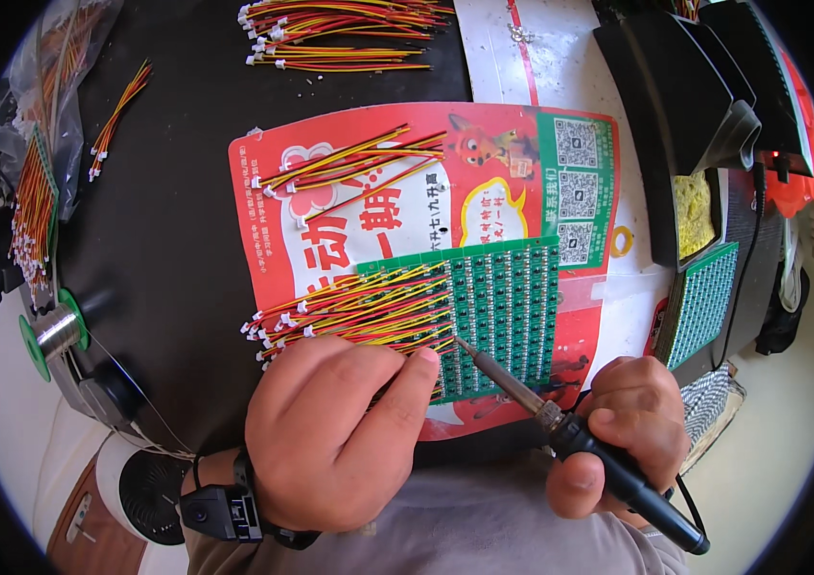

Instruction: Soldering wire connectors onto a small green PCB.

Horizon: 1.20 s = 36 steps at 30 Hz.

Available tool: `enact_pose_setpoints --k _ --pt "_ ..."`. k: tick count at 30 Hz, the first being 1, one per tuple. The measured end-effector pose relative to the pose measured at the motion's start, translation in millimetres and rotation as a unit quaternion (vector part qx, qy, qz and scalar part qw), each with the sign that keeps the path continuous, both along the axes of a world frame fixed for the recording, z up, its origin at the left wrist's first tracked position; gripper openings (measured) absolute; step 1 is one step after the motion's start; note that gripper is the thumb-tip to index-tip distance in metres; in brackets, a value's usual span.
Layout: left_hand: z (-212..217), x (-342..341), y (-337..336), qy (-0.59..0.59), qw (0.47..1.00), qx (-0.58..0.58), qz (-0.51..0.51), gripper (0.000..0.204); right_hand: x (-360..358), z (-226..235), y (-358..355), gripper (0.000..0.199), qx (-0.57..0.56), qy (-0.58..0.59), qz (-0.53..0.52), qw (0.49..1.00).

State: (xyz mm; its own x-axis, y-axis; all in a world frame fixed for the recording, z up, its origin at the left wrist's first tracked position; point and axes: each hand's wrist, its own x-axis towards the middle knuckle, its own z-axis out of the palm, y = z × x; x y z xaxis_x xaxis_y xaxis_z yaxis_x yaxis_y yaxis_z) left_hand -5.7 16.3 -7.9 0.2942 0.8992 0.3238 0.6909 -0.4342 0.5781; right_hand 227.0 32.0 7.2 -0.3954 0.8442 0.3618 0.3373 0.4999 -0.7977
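Note:
My left hand [335, 431] presses down on a row of red, yellow and black wire leads [349, 307] that lie across a green panel of small circuit boards [503, 297]. Its fingertips pinch a wire near the panel's lower left. My right hand [632, 422] grips a black soldering iron [570, 441]. The iron's metal tip [460, 342] touches the panel next to my left fingertips. The panel rests on a red printed card [522, 163], which also carries a loose bundle of wires [349, 168].
A solder spool [54, 331] stands at the left, and its thin wire runs toward my left wrist. More wire bundles [340, 34] lie at the top and in a bag at the left [38, 201]. Another green panel [704, 302] and a black holder with a yellow sponge [695, 201] sit to the right.

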Motion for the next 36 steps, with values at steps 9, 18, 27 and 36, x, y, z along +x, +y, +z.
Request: enact_pose_setpoints --k 9,18,27,36 --pt "-0.2 0.2 0.1 -0.002 1.000 -0.006 -0.001 0.029 1.0 -3.3 -1.1 0.037 0.003 0.006 -0.008 1.000" --pt "1.8 0.2 0.3 0.015 1.000 -0.011 -0.009 0.028 1.4 -3.0 -3.0 0.036 0.001 0.026 -0.030 0.999" --pt "4.9 4.9 -8.1 0.017 1.000 -0.005 0.014 0.033 -0.4 -2.6 -2.5 0.035 -0.005 0.019 -0.029 0.999" --pt "4.6 3.9 -5.7 0.017 1.000 -0.018 0.000 0.033 -1.1 -3.9 -1.1 0.034 0.002 0.016 -0.024 1.000"
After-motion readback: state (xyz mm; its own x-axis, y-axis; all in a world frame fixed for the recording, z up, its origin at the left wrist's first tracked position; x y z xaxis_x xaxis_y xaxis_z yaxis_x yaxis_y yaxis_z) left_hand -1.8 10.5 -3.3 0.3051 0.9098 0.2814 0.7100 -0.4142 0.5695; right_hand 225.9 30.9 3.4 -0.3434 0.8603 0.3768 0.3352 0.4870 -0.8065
